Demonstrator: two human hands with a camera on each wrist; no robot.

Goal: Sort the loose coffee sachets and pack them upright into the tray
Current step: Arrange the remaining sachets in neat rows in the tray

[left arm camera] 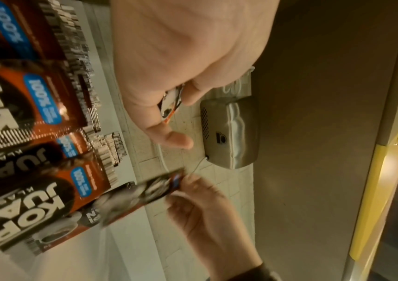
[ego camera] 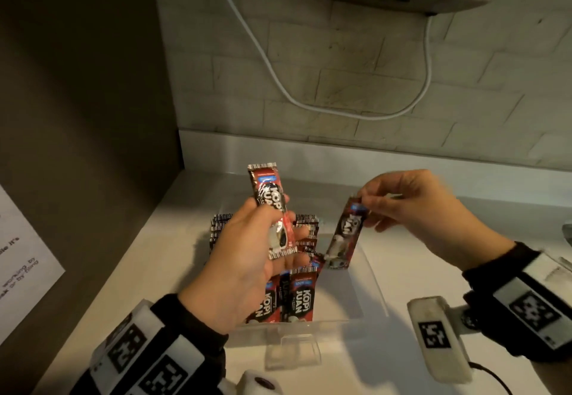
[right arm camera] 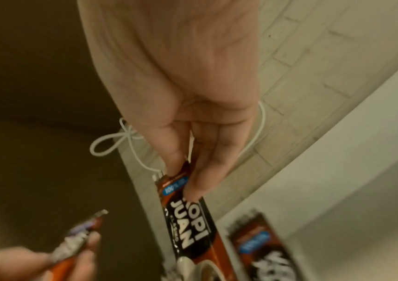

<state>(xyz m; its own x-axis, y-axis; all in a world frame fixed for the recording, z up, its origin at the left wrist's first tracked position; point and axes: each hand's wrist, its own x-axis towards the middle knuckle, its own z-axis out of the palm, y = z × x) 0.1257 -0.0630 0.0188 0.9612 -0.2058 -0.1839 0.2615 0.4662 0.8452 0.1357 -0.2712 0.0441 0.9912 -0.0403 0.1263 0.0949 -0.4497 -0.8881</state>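
Left hand (ego camera: 244, 258) grips one sachet (ego camera: 274, 209) upright, right hand (ego camera: 414, 209) pinches a second sachet (ego camera: 342, 235) by its top edge over the clear tray (ego camera: 309, 325), so that loose pinch could let it swing and topple packed sachets (ego camera: 297, 298).

Dim warm light, wrist views motion-blurred, wide-angle bending at edges, soft shadows on counter (ego camera: 433, 240).

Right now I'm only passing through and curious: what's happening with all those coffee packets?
A person is packing coffee sachets into a clear tray on a white counter. The left hand holds one sachet raised above the tray, and the right hand pinches another sachet by its top end, hanging over the tray. Several packed sachets already stand inside.
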